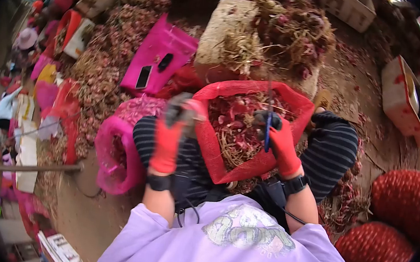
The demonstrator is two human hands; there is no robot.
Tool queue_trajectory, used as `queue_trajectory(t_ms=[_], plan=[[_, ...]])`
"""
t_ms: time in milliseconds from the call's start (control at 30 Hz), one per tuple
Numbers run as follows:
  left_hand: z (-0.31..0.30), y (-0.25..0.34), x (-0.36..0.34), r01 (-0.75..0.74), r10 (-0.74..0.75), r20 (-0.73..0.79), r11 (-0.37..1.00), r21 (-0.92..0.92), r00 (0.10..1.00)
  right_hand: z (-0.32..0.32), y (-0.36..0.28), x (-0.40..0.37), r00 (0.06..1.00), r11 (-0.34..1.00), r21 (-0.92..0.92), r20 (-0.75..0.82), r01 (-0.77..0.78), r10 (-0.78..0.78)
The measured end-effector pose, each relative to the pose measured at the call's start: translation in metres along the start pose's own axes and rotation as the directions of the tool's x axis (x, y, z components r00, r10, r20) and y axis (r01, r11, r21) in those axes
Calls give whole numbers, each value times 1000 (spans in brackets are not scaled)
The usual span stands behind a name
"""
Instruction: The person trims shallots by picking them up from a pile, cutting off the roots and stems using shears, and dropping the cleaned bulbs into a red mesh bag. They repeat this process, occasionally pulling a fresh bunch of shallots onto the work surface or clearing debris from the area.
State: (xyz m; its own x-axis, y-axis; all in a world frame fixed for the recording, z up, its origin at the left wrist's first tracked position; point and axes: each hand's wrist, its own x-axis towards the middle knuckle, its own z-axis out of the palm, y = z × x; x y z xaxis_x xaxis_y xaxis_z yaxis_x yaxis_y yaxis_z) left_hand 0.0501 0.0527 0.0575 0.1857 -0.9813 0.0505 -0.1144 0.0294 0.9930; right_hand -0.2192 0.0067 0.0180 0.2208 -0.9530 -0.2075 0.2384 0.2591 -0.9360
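Note:
My left hand (169, 131), in a red glove with dark fingers, is above the left rim of a red mesh bag (209, 157); its fingers are smeared by motion. My right hand (279, 139), gloved alike, is closed around blue-handled scissors (268, 132) over the bag's right part. The blades point up, away from me. Inside the open bag lie reddish onion skins and dry stalks (236, 129). Left of my left hand stands an open pink mesh bag (113, 161) holding more reddish pieces.
Ahead, a pale foam box (226, 34) bears dry stalks. A pink sheet (170, 49) holds a phone (143, 77) and a dark object. Full red sacks (403, 199) stand at the right, near a white box (400, 96). People are at far left.

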Motion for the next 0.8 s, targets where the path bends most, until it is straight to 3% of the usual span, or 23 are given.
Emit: queue_trajectory(t_ms=[33, 67, 100, 133, 167, 200, 267, 367, 400, 467, 500, 533, 567, 600, 633, 667, 700, 733, 767, 800], plan=[[-36, 1, -4, -52, 66, -166, 995, 88, 984, -4, 11, 4, 999, 999, -28, -21, 46, -46], [-72, 1, -7, -70, 129, -327, 980, 187, 936, -2, 2, 3, 1000, 999, 39, 8, -10, 9], [-97, 13, -17, -34, 156, -367, 948, 317, 917, -1, -3, 3, 1000, 999, 47, -5, -22, 22], [-139, -6, -28, -40, 70, -515, 997, 70, 854, -1, -7, 1, 999, 998, 57, -22, -34, 36], [-208, -56, -43, -6, 46, -594, 998, 68, 803, 1, -9, 1, 998, 997, 69, -41, -42, 45], [-316, -146, -62, 150, 250, -593, 827, 542, 765, 4, -7, 2, 996, 998, 49, -81, -39, 43], [-303, -134, -91, 438, 4, -673, 757, 485, 739, 3, -4, 3, 999, 995, 91, -43, -25, 29], [-262, -102, -88, 769, -321, -743, 510, 386, 587, 2, 0, 5, 997, 999, 44, -72, -14, 17], [-260, -108, -76, 599, -197, -677, 675, 432, 709, 0, 0, 5, 995, 1000, -1, -98, -15, 14], [-247, -126, -44, 159, 107, -533, 890, 428, 839, -9, 1, 13, 995, 975, -202, -7, 97, -100], [-203, -69, -29, 180, 66, -419, 835, 521, 905, -17, -7, 14, 987, 937, -311, 24, 158, -158], [-148, -12, -3, 140, 34, -268, 787, 601, 963, -7, -41, 7, 977, 705, -699, -45, 119, -210], [-139, -43, 37, -100, 139, -104, 945, 310, 985, -9, -47, 8, 887, 597, -751, -33, 282, -460], [-104, -41, 74, -161, 146, 69, 937, 311, 987, -26, -50, 10, 863, 691, -598, -1, 405, -506], [-53, -19, 86, -132, 124, 192, 991, 28, 974, -30, -62, 13, 756, 479, -738, 64, 475, -651], [-19, -13, 106, -23, 22, 353, 1000, -1, 935, -33, -82, 10, 770, 372, -841, 81, 394, -632], [2, -50, 140, -282, 189, 451, 948, 148, 872, -29, -102, -1, 686, 287, -881, 57, 377, -725], [42, -59, 159, -387, 220, 541, 897, 215, 812, -34, -103, 9, 743, 406, -829, 17, 384, -669], [93, -54, 167, -437, 215, 614, 868, 236, 759, -44, -94, 20, 682, 309, -887, 9, 344, -731], [137, -50, 169, -480, 204, 670, 840, 254, 713, -56, -85, 28, 696, 222, -938, 29, 268, -717]])
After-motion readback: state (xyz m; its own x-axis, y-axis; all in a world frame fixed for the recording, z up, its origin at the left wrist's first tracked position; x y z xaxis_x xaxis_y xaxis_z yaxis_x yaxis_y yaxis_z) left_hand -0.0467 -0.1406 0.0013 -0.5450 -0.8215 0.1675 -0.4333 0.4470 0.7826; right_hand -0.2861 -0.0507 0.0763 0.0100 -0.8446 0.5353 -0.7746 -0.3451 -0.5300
